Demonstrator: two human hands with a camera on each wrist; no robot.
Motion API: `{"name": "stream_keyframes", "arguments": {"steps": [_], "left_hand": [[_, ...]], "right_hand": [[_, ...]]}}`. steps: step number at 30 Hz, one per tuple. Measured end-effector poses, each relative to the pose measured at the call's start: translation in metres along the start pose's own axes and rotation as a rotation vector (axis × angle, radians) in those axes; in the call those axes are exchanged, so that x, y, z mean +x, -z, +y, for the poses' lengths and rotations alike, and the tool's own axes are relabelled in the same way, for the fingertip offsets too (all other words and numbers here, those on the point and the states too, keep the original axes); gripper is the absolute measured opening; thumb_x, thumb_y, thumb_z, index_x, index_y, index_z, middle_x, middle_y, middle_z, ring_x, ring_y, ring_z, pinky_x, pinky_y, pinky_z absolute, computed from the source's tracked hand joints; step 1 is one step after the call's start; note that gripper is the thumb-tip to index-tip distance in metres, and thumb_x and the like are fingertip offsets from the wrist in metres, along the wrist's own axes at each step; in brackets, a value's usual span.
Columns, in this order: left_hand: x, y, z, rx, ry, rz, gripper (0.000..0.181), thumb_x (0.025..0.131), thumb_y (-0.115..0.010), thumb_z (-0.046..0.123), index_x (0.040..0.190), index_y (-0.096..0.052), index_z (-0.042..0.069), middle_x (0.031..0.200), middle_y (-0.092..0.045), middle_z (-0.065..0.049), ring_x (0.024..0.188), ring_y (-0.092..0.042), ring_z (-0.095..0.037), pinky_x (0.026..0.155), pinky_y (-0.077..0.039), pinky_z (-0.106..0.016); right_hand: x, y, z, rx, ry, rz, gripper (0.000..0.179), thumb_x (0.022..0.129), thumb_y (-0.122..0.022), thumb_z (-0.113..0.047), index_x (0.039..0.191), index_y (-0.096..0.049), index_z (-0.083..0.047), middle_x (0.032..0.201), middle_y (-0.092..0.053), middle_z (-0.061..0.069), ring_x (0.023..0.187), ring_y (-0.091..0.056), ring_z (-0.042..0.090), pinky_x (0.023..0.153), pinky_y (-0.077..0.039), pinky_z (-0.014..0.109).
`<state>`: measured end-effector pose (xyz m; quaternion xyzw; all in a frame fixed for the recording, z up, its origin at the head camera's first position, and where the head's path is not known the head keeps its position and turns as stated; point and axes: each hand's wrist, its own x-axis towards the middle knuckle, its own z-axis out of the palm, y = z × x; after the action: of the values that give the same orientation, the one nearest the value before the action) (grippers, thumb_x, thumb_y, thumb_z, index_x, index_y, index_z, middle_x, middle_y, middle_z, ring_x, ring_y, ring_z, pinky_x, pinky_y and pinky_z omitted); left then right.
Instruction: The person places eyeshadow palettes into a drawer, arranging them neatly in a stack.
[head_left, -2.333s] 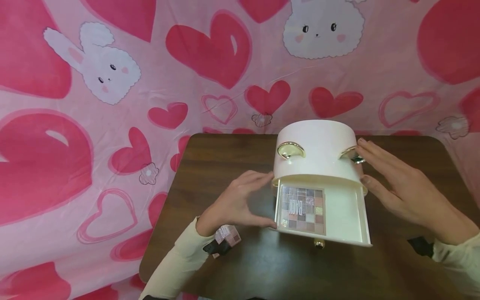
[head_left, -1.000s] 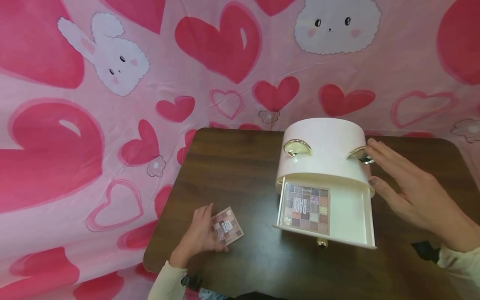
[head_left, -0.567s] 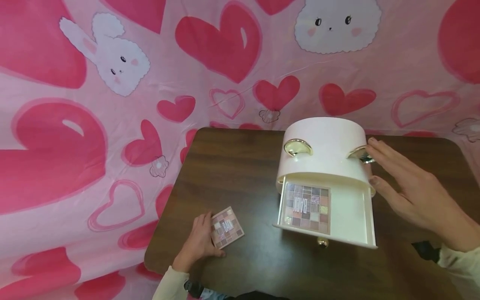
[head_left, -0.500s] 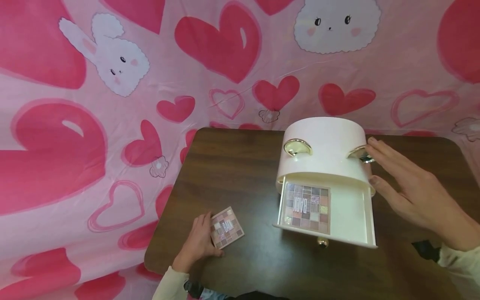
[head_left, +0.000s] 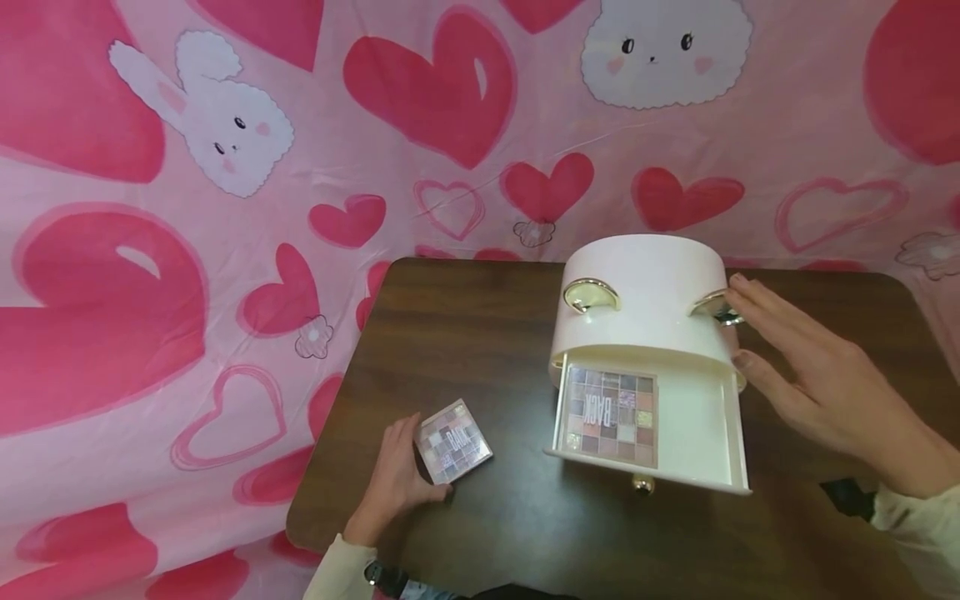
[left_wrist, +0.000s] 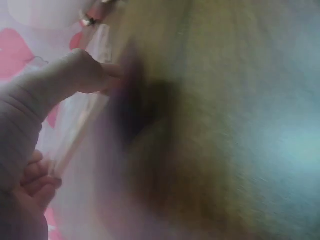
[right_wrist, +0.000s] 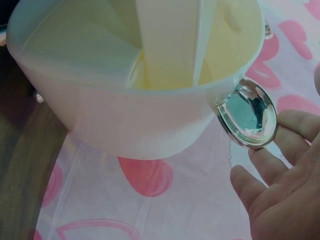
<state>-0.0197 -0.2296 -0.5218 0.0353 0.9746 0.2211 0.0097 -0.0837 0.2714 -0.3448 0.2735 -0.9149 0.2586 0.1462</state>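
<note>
At the left of the head view my left hand [head_left: 393, 475] grips an eyeshadow palette [head_left: 453, 442] by its left side, thumb at the near edge. The palette is tilted, its patterned lid catching light. In the blurred left wrist view, the palette [left_wrist: 82, 120] shows edge-on between thumb and fingers. My right hand [head_left: 832, 383] lies along the right side of a white oval organizer [head_left: 648, 267], fingers extended, fingertips at its gold ear-shaped handle [right_wrist: 247, 115]. From the organizer's front a drawer [head_left: 697, 425] is pulled out. A second eyeshadow palette [head_left: 609, 417] lies flat in the drawer's left part.
A gold knob [head_left: 642, 484] sits on the drawer front. Another gold handle [head_left: 591, 295] is on the organizer's left. Everything stands on a dark wooden table [head_left: 450, 333], with a pink heart-and-bunny cloth [head_left: 427, 108] behind and at the left.
My left hand has left the drawer's side, moved left and taken hold of the loose eyeshadow palette, which now tilts up a little. My right hand stays at the organizer.
</note>
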Motion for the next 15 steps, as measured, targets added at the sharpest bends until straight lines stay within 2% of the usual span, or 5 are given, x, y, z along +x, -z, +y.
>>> {"name": "stream_keyframes", "arguments": {"steps": [3,11,15], "left_hand": [[0.004,0.006,0.006,-0.029,-0.009,0.041,0.119,0.039,-0.089,0.045,0.137,-0.032,0.007,0.131,-0.038,-0.004,0.117,-0.034,-0.019,0.096,-0.037,-0.042],[0.018,0.029,0.024,-0.04,-0.138,0.121,0.118,0.038,-0.089,0.044,0.135,-0.035,0.006,0.127,-0.043,-0.006,0.116,-0.037,-0.021,0.093,-0.039,-0.044],[0.026,0.042,0.034,-0.031,-0.224,0.164,0.119,0.039,-0.087,0.047,0.137,-0.033,0.006,0.128,-0.044,-0.007,0.115,-0.037,-0.022,0.093,-0.039,-0.043]], "right_hand": [[0.001,0.0,0.0,-0.01,-0.001,0.005,0.064,0.084,-0.064,-0.021,0.141,-0.035,-0.014,0.147,-0.028,0.003,0.133,-0.025,0.021,0.104,-0.016,0.018],[0.002,0.0,0.0,-0.021,-0.01,0.01,0.064,0.084,-0.064,-0.02,0.141,-0.035,-0.015,0.146,-0.029,0.002,0.133,-0.026,0.02,0.104,-0.016,0.018],[0.001,0.0,0.0,-0.011,-0.012,-0.004,0.066,0.084,-0.064,-0.019,0.142,-0.033,-0.015,0.147,-0.027,0.002,0.133,-0.024,0.02,0.105,-0.016,0.019]]}}
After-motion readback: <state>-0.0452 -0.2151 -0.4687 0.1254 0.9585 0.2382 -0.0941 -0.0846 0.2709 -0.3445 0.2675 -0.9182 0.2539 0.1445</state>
